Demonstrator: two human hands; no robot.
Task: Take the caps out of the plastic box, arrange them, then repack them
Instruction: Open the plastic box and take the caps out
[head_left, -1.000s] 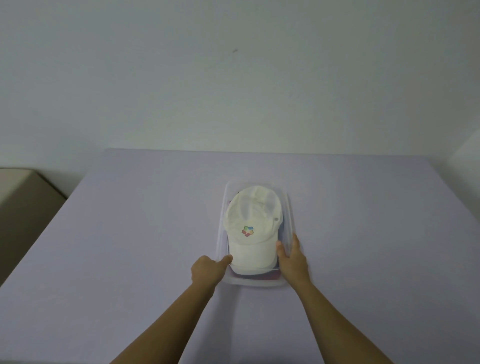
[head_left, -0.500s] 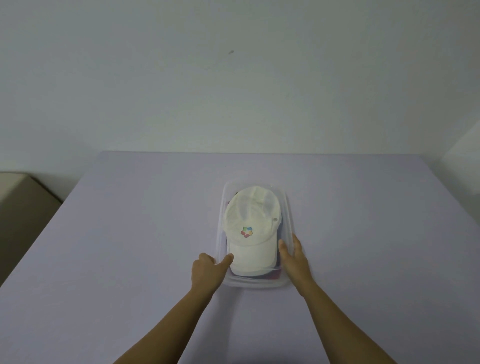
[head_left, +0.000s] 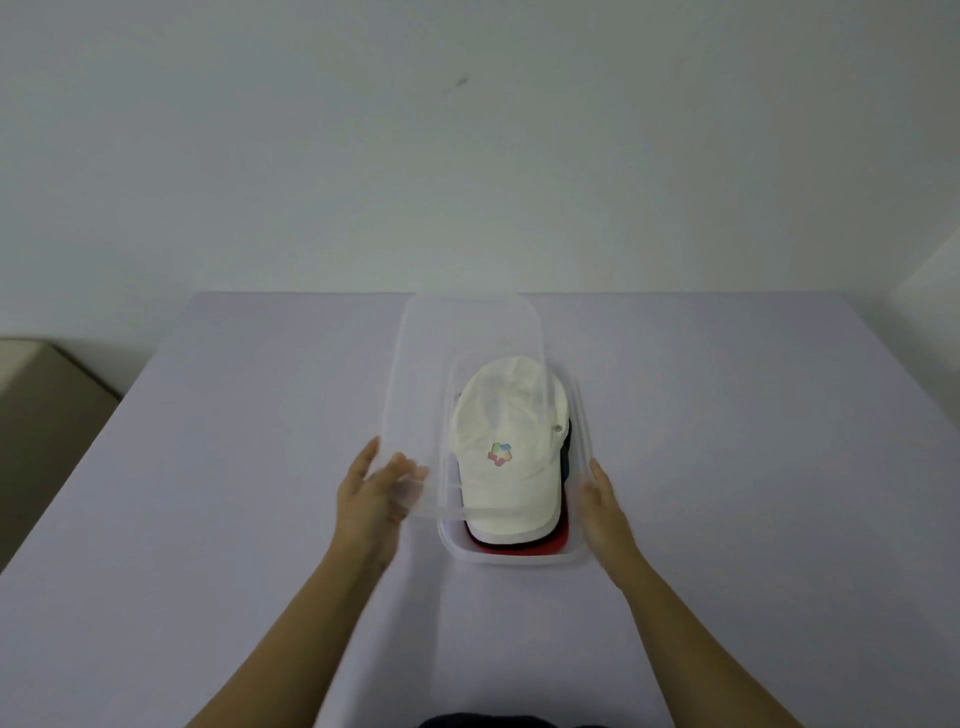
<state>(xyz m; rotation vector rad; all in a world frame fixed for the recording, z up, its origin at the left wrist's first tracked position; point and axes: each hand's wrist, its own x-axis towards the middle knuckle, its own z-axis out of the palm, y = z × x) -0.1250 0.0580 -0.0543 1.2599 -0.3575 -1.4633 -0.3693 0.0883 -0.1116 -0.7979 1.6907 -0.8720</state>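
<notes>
The left hand (head_left: 371, 491) grips the near end of a clear rectangular plastic lid (head_left: 462, 384), thumb on top and fingers underneath, seen through the plastic. It holds the lid lifted and tilted, its far end raised toward the wall. The lid is shifted to the left of the clear rectangular plastic box (head_left: 519, 558), its right part overlapping the box's left side. The hand is slightly blurred.

The right hand (head_left: 602, 501) lies flat against the outside of the box's right wall, fingers straight and together, pointing away from the person, holding nothing.

The box sits on a pale lilac table (head_left: 753, 441), around the middle of the surface. Inside it lies a stack of caps. On top is a white fabric baseball cap (head_left: 511, 452) with a small multicoloured logo on its front, its brim pointing toward the person. Beneath it at the near end of the box the brim of a red cap (head_left: 519, 548) sticks out, and a dark cap (head_left: 565, 452) shows along the white cap's right edge, against the box's right wall.

To the left of the table stands a beige block-shaped piece of furniture (head_left: 47, 395).
</notes>
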